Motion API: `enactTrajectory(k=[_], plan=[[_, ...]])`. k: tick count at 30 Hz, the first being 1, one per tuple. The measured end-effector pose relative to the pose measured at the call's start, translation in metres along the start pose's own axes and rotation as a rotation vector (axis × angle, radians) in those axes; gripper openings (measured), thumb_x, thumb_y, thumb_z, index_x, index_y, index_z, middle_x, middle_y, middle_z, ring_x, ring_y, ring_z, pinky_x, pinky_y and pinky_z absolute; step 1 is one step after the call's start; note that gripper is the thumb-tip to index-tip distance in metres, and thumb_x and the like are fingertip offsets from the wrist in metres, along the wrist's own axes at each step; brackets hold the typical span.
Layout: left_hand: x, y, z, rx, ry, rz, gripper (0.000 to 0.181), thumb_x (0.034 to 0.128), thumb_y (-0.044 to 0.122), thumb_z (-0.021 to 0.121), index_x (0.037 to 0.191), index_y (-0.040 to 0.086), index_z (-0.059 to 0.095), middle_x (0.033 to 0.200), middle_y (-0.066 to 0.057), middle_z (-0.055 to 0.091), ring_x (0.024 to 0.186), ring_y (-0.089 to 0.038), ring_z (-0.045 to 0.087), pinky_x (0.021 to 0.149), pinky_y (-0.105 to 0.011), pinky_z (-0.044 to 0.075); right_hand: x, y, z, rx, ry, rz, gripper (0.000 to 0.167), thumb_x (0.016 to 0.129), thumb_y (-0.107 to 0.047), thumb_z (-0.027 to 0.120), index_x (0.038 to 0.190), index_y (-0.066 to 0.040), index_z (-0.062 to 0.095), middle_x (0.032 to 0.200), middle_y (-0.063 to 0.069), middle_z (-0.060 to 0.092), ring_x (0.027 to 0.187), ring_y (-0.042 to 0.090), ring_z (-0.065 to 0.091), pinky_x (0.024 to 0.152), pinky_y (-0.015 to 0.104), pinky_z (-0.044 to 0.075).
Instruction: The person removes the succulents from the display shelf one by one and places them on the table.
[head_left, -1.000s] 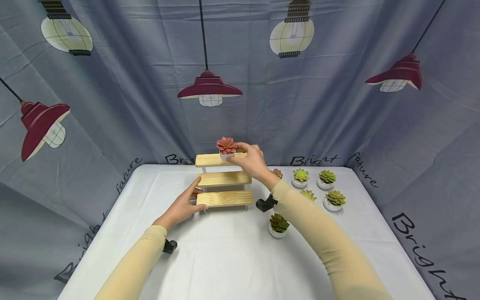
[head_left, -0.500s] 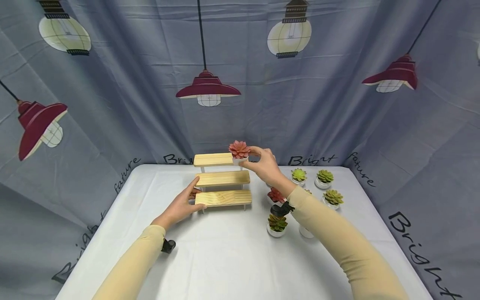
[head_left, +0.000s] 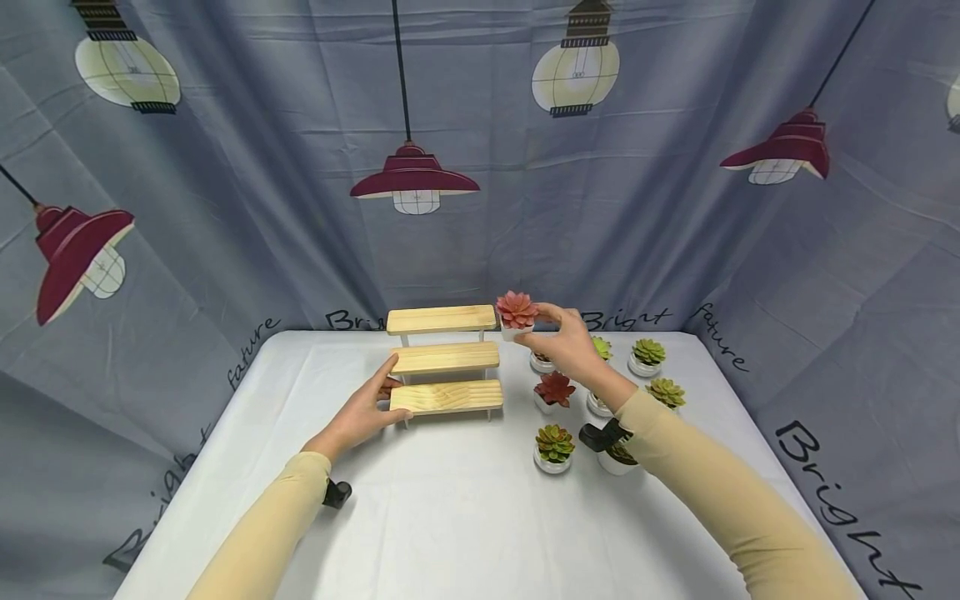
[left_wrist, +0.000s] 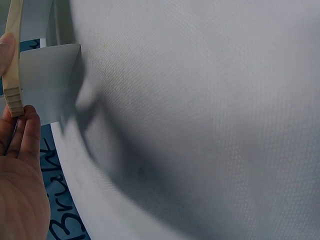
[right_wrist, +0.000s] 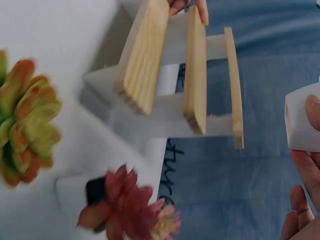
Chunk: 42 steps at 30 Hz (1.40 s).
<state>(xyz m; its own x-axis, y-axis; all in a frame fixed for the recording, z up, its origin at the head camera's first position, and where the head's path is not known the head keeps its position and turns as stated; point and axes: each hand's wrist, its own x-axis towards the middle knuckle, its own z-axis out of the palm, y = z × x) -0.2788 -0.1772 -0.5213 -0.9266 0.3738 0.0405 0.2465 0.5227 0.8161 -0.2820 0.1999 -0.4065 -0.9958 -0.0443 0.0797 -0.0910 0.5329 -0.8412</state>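
My right hand (head_left: 570, 342) pinches the white pot of a pink potted succulent (head_left: 516, 310), held up just right of the stand's top shelf. In the right wrist view that white pot (right_wrist: 302, 117) shows between thumb and fingers. A three-tier wooden stand (head_left: 446, 358) with light boards and white supports stands at the back of the table. My left hand (head_left: 360, 417) grips its left end, thumb at the lowest board and fingers by the middle one. The left wrist view shows the thumb against a board (left_wrist: 14, 75) and the fingers (left_wrist: 31, 135) at its end.
Several potted succulents stand right of the stand: a dark red one (head_left: 554, 390), a green one with reddish tips (head_left: 555, 446), and green ones (head_left: 648, 353) farther right. My right forearm partly covers some. A grey curtain (head_left: 480, 242) hangs behind the white table (head_left: 450, 517).
My right hand has carried the pink succulent rightward and slightly down, from in front of the top board to beyond its right end. The left hand stays on the stand.
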Motion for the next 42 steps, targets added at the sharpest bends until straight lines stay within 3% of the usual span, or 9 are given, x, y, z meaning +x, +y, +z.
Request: enactTrajectory(k=[8,13,22,29,42], plan=[[-0.001,0.001,0.0,0.009,0.002,-0.006,0.11,0.0871,0.026,0.085,0.166,0.03,0.01,0.139,-0.014,0.053,0.129,-0.037,0.054,0.11,-0.054,0.041,-0.016,0.02,-0.024,-0.009,0.01,0.021,0.087,0.083,-0.053,0.083,0.154,-0.017,0.047,0.144,0.008,0.049,0.141,0.031,0.032,0.11,0.063,0.033],[-0.001,0.0,0.0,0.016,-0.002,-0.004,0.109,0.0877,0.028,0.085,0.167,0.03,0.009,0.14,-0.014,0.052,0.131,-0.038,0.053,0.111,-0.055,0.041,-0.025,0.033,-0.035,-0.051,0.021,0.021,0.092,0.083,-0.057,0.082,0.155,-0.015,0.044,0.144,0.011,0.05,0.14,0.034,0.033,0.109,0.064,0.033],[-0.001,0.0,0.0,0.018,-0.007,-0.011,0.109,0.0876,0.03,0.085,0.166,0.032,0.009,0.141,-0.014,0.051,0.132,-0.038,0.052,0.111,-0.054,0.041,-0.045,0.057,-0.058,-0.084,0.043,0.053,0.089,0.087,-0.047,0.08,0.157,-0.008,0.041,0.15,0.019,0.045,0.142,0.043,0.033,0.108,0.067,0.034],[-0.001,-0.002,0.0,0.014,-0.006,0.0,0.109,0.0876,0.029,0.085,0.166,0.032,0.009,0.14,-0.014,0.052,0.131,-0.038,0.052,0.111,-0.055,0.041,-0.06,0.08,-0.078,-0.102,0.067,0.03,0.087,0.088,-0.051,0.079,0.155,-0.008,0.044,0.146,0.021,0.049,0.138,0.043,0.039,0.107,0.066,0.036],[-0.001,-0.003,-0.001,0.012,-0.008,0.018,0.109,0.0874,0.029,0.085,0.166,0.032,0.009,0.141,-0.015,0.051,0.131,-0.037,0.052,0.11,-0.055,0.042,-0.089,0.112,-0.105,-0.146,0.121,0.067,0.082,0.089,-0.052,0.077,0.151,-0.007,0.049,0.144,0.023,0.051,0.137,0.044,0.037,0.102,0.062,0.038]])
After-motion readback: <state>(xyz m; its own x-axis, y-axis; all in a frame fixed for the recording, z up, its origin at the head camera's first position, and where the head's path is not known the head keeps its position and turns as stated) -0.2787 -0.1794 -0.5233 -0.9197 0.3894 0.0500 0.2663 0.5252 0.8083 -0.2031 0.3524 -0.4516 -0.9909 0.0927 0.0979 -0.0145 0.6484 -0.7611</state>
